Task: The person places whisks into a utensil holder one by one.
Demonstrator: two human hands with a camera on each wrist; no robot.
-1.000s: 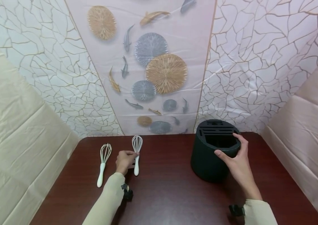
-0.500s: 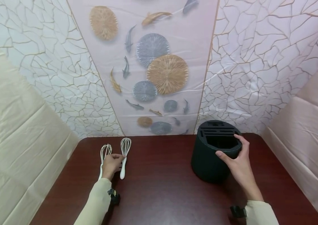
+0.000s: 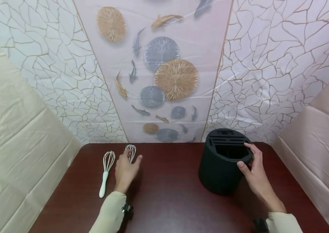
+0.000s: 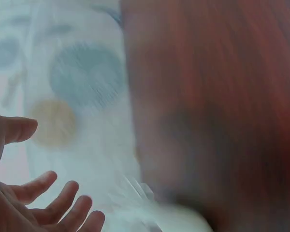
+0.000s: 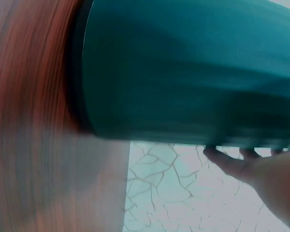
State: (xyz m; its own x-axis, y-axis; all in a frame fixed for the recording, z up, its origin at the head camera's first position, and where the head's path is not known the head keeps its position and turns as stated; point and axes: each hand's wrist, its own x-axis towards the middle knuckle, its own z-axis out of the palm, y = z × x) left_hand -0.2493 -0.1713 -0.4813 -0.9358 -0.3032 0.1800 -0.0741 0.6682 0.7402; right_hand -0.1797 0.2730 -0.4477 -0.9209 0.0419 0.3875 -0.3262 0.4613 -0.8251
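Note:
My left hand [image 3: 127, 171] hovers over the right-hand whisk [image 3: 132, 152], its fingers spread and holding nothing. That whisk's wire loops show beyond the fingers, while its handle is hidden under the hand. To the left lies another white-handled whisk [image 3: 105, 174], loops pointing away. In the left wrist view the left hand's fingers [image 4: 67, 199] are apart from its thumb. At the right, a dark round utensil holder [image 3: 220, 171] with slots and a larger opening stands upright on the table. My right hand [image 3: 259, 178] rests loosely at its near right rim, fingertips against the wall in the right wrist view.
The dark red wooden table [image 3: 167, 200] ends at a patterned cloth backdrop [image 3: 164, 106]. Quilted cream panels [image 3: 27, 155] slope along both sides.
My left hand has carried the right whisk leftward beside the other one, let go of it and spread its fingers. My right thumb has slid rightward along the holder, loosening its grasp.

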